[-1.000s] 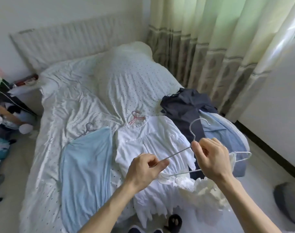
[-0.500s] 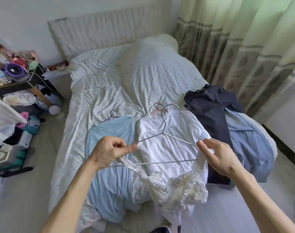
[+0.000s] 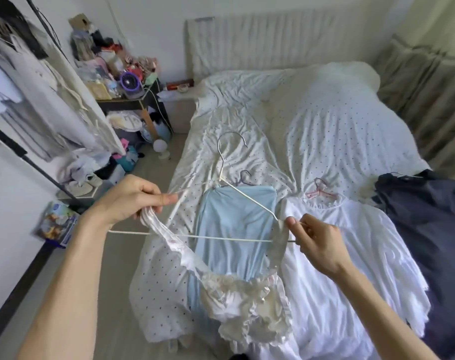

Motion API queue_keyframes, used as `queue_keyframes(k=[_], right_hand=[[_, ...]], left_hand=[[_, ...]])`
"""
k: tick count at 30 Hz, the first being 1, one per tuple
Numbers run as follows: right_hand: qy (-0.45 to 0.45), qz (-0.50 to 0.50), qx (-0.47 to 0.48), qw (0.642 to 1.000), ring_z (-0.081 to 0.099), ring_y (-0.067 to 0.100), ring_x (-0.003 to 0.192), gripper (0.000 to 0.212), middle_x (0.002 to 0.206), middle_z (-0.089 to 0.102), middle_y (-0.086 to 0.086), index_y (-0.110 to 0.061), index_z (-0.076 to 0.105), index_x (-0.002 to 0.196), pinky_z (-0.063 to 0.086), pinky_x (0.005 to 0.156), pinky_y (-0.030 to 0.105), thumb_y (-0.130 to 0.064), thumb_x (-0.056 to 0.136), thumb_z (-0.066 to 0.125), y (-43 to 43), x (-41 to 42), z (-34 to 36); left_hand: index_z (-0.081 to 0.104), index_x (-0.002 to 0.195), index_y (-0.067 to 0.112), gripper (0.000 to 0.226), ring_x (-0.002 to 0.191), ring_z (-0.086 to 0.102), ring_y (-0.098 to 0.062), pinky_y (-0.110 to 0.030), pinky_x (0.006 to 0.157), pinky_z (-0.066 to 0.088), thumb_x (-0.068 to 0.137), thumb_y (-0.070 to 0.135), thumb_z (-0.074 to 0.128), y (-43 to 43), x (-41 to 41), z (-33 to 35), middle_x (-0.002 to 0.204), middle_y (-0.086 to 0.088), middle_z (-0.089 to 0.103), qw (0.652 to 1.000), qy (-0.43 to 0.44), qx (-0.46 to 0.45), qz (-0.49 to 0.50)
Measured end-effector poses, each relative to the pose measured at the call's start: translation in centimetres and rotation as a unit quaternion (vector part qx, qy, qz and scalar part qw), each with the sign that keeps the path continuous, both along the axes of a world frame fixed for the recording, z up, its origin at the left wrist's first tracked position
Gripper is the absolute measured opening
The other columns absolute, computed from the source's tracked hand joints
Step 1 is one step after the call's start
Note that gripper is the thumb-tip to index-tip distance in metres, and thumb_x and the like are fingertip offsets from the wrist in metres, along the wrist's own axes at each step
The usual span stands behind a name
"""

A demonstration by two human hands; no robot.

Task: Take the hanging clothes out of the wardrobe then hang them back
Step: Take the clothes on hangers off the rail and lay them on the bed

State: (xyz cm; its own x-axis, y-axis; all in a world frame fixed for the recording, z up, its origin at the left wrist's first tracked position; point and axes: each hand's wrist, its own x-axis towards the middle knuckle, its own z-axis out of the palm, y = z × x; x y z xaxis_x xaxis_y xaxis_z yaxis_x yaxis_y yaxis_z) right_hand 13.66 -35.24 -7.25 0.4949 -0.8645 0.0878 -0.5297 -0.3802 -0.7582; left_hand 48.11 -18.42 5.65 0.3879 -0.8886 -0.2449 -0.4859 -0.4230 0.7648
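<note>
Bed point(image 3: 231, 97) under a crumpled white dotted cover point(image 3: 335, 131), garments spread flat on it

A light blue garment point(image 3: 236, 222) on a purple hanger point(image 3: 245, 175) lies at the middle, running towards 6 o'clock; just beside it at 4 o'clock a white dress point(image 3: 351, 258), a pink hanger point(image 3: 318, 190) at its neck; at 3 o'clock a dark navy garment point(image 3: 428, 219) against the dress's edge; the cover humps up at 1 o'clock; at 10 o'clock a small dark table point(image 3: 129, 103), heaped with clutter, stands on the floor point(image 3: 122, 271).
</note>
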Motion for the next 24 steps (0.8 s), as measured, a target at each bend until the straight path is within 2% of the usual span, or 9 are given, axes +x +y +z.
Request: queue_keyframes(k=[5, 8, 10, 13, 15, 17, 19, 22, 24], right_hand=[[0.031, -0.037, 0.023, 0.999, 0.065, 0.026, 0.061, 0.073, 0.057, 0.060, 0.009, -0.010, 0.045, 0.067, 0.054, 0.068, 0.039, -0.080, 0.084, 0.038, -6.8, 8.5, -2.1], [0.066, -0.067, 0.052, 0.994, 0.065, 0.024, 0.064, 0.068, 0.057, 0.062, 0.005, -0.011, 0.052, 0.071, 0.054, 0.073, 0.037, -0.077, 0.086, 0.040, -11.2, 12.6, -4.7], [0.087, -0.089, 0.081, 0.989, 0.066, 0.024, 0.068, 0.061, 0.062, 0.065, 0.002, -0.013, 0.056, 0.074, 0.053, 0.076, 0.035, -0.072, 0.089, 0.044, -13.8, 14.9, -6.2], [0.100, -0.127, 0.110, 0.981, 0.066, 0.027, 0.079, 0.051, 0.080, 0.069, 0.003, -0.012, 0.061, 0.082, 0.046, 0.073, 0.037, -0.060, 0.094, 0.049, -17.0, 16.9, -8.5], [0.121, -0.151, 0.124, 0.973, 0.061, 0.029, 0.090, 0.045, 0.086, 0.063, 0.004, -0.010, 0.061, 0.085, 0.036, 0.073, 0.033, -0.052, 0.096, 0.052, -18.7, 17.8, -10.2], [0.140, -0.164, 0.141, 0.966, 0.060, 0.030, 0.097, 0.038, 0.091, 0.057, 0.004, -0.014, 0.061, 0.086, 0.033, 0.077, 0.029, -0.049, 0.097, 0.053, -20.4, 18.5, -12.3], [0.159, -0.162, 0.155, 0.962, 0.061, 0.032, 0.102, 0.036, 0.099, 0.060, 0.008, -0.016, 0.062, 0.090, 0.035, 0.078, 0.029, -0.050, 0.097, 0.051, -21.9, 19.1, -14.5], [0.179, -0.176, 0.173, 0.952, 0.061, 0.030, 0.104, 0.032, 0.112, 0.064, 0.011, -0.019, 0.062, 0.097, 0.035, 0.078, 0.029, -0.049, 0.098, 0.050, -24.2, 20.0, -17.2], [0.170, -0.199, 0.179, 0.949, 0.060, 0.029, 0.100, 0.027, 0.114, 0.060, 0.010, -0.019, 0.059, 0.106, 0.035, 0.079, 0.029, -0.044, 0.097, 0.055, -25.4, 20.8, -18.6]], left_hand=[[0.071, 0.060, 0.017, 0.052, 0.054, 0.050, -0.010, -0.028, 0.059, 0.037, 0.068, 0.068, 0.074, -8.0, 8.5, -2.9, 0.054, 0.004, 0.057, 0.999, -0.042, 0.005, 0.015], [0.070, 0.065, 0.012, 0.059, 0.051, 0.044, -0.011, -0.029, 0.056, 0.029, 0.072, 0.071, 0.069, -14.3, 12.1, -7.6, 0.053, 0.000, 0.047, 0.995, -0.086, -0.004, 0.046], [0.062, 0.063, 0.011, 0.063, 0.052, 0.042, -0.013, -0.030, 0.054, 0.027, 0.075, 0.073, 0.067, -18.4, 13.9, -11.8, 0.052, 0.005, 0.045, 0.992, -0.099, -0.034, 0.076], [0.058, 0.062, 0.029, 0.056, 0.057, 0.054, -0.016, -0.032, 0.057, 0.041, 0.073, 0.084, 0.057, -22.8, 14.8, -18.1, 0.054, 0.011, 0.053, 0.993, -0.083, -0.026, 0.083], [0.056, 0.064, 0.030, 0.044, 0.067, 0.060, -0.013, -0.029, 0.057, 0.039, 0.083, 0.070, 0.060, -25.0, 14.8, -21.1, 0.060, 0.012, 0.056, 0.993, -0.099, 0.009, 0.070], [0.063, 0.074, 0.030, 0.035, 0.074, 0.063, -0.010, -0.026, 0.057, 0.037, 0.085, 0.063, 0.063, -27.1, 14.9, -23.6, 0.069, 0.016, 0.061, 0.993, -0.081, 0.029, 0.081], [0.068, 0.088, 0.032, 0.032, 0.080, 0.065, -0.009, -0.026, 0.065, 0.044, 0.085, 0.063, 0.062, -29.5, 15.4, -26.1, 0.080, 0.018, 0.068, 0.989, -0.090, 0.053, 0.105], [0.066, 0.088, 0.037, 0.023, 0.083, 0.066, -0.012, -0.039, 0.090, 0.048, 0.087, 0.059, 0.063, -33.1, 16.2, -29.8, 0.084, 0.017, 0.070, 0.985, -0.112, 0.052, 0.119], [0.065, 0.087, 0.037, 0.016, 0.080, 0.064, -0.013, -0.042, 0.091, 0.048, 0.088, 0.053, 0.065, -35.4, 16.6, -32.1, 0.084, 0.016, 0.070, 0.984, -0.125, 0.035, 0.120]])
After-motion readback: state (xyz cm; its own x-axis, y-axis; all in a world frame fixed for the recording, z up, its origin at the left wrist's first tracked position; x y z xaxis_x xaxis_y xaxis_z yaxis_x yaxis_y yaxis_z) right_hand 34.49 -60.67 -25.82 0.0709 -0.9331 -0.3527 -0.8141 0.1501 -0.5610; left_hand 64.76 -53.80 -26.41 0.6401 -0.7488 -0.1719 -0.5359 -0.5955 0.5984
